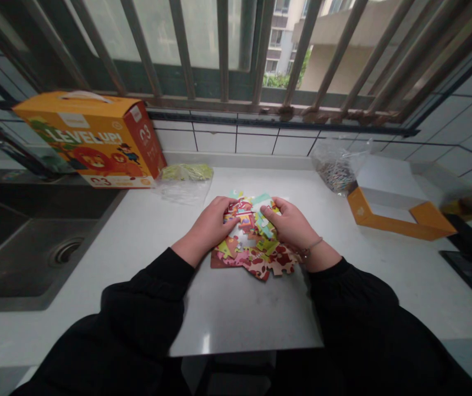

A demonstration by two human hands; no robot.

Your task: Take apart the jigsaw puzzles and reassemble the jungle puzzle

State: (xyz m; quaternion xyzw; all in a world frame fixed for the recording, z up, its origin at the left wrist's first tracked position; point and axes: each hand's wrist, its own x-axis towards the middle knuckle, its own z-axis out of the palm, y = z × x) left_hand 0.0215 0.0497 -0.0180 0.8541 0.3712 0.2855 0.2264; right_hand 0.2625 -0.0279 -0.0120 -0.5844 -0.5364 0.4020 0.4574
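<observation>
Sorting by hand on a white countertop (261, 319), with the heap of jigsaw pieces (261, 256) as landmark. The heap lies between the two hands. The left hand (211, 220) closes on pieces at its left edge, thumb above; the right hand (294, 223) pinches pieces at its upper right, thumb on top, other fingertips largely hidden. The step in hand appears to be gathering or sorting the pieces; from this hold, the next move calls for steady pressure from both sides, lest loose pieces slide off. Left of and beyond the heap, a carton (91, 132) reads "LEVEL UP!", with what looks like "03" on front and side; its smaller print is illegible. Nearer the heap on that side lies a clear bag (184, 187); right of and beyond it stand a filled plastic bag (337, 173) and an open orange box (426, 224), without readable writing.
</observation>
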